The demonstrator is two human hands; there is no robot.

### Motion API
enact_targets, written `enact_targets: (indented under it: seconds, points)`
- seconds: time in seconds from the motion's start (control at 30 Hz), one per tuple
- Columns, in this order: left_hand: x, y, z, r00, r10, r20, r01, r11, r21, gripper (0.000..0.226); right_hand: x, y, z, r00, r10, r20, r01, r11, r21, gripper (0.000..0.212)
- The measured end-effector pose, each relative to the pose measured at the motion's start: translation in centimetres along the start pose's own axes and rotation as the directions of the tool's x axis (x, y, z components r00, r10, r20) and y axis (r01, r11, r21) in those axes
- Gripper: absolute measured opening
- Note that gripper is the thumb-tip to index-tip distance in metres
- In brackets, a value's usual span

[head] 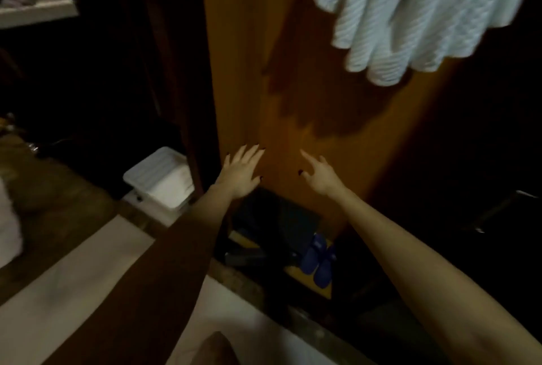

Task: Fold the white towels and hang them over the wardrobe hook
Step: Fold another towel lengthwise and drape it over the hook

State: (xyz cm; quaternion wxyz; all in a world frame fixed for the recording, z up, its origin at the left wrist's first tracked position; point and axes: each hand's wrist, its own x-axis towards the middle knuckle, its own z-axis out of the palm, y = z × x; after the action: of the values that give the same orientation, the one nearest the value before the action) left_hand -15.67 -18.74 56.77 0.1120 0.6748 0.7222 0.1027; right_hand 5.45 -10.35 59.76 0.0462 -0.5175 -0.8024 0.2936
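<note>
Two hands are in view. What does each hold? — Reader

Nothing. My left hand (239, 172), just at 9 o'clock of centre, has its fingers straight and spread, with its back toward me and the wardrobe panel (243, 57) beyond it. My right hand (318, 172), beside it at 3 o'clock, has the forefinger stretched out and the other fingers loosely bent. Whether any fingertip touches the wood, I cannot tell. — Wearer

Where are the towels? — Reader

The white towels (410, 13) hang at 1 o'clock, well above my hands, in ribbed folds in front of the panel. Their upper end runs out of view. Their shadow (308, 106) falls on the wood toward 7 o'clock of them. — Wearer

Surface and room? — Reader

The panel is orange-brown wood, upright and lit down its middle, with darkness on either side. At 9 o'clock a white plastic bin (161, 177) stands low beside the panel's left edge. At 6 o'clock of my hands is a dark box (278, 218) at the panel's foot, with a pair of blue slippers (318, 259) just beside it toward 5 o'clock. A bed (73, 276) with a pale sheet fills 7 o'clock, under my left forearm. A pale shelf (35, 10) holding blurred items sits at 10 o'clock. — Wearer

Any lettering? — Reader

The view is too blurred for any lettering to be read. — Wearer
</note>
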Motion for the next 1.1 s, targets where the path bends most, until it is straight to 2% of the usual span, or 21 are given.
enact_targets:
  seconds: [0.1, 0.23, 0.43, 0.53, 0.73, 0.83, 0.93, 1.1]
  points:
    - [-5.3, -5.9, 2.1, 0.993, -0.116, 0.014, 0.115, 0.993, 0.02, 0.071, 1.7, -2.2, 5.0, 0.974, 0.027, 0.226, -0.018, 0.999, -0.039, 0.059]
    - [-12.5, -15.1, 3.4, 0.952, -0.307, 0.012, 0.305, 0.949, 0.076, 0.073, 4.4, -7.3, 11.0, 0.917, 0.051, 0.395, -0.019, 0.996, -0.084, 0.059]
    - [-22.4, -29.3, 2.8, 0.841, -0.533, 0.089, 0.537, 0.843, -0.035, 0.074, 7.2, -21.5, 24.5, 0.866, -0.064, 0.496, 0.095, 0.995, -0.037, 0.058]
    - [-26.6, -36.1, 1.6, 0.771, -0.63, 0.09, 0.635, 0.77, -0.056, 0.073, 7.5, -30.2, 31.5, 0.823, -0.179, 0.538, 0.24, 0.97, -0.044, 0.059]
    - [-32.6, -47.2, 0.2, 0.662, -0.739, 0.125, 0.749, 0.659, -0.075, 0.071, 6.9, -44.6, 43.1, 0.671, -0.388, 0.632, 0.513, 0.858, -0.017, 0.065]
    - [-34.3, -52.3, -0.6, 0.614, -0.782, 0.11, 0.789, 0.607, -0.09, 0.071, 7.9, -50.1, 47.9, 0.608, -0.409, 0.68, 0.601, 0.797, -0.058, 0.064]
    - [-35.3, -57.4, -0.9, 0.579, -0.809, 0.099, 0.814, 0.569, -0.117, 0.07, 10.0, -54.7, 52.5, 0.599, -0.413, 0.686, 0.632, 0.77, -0.088, 0.066]
    - [-36.0, -66.4, -0.2, 0.505, -0.848, 0.162, 0.86, 0.48, -0.172, 0.069, 15.2, -62.1, 60.1, 0.549, -0.356, 0.756, 0.67, 0.728, -0.144, 0.067]
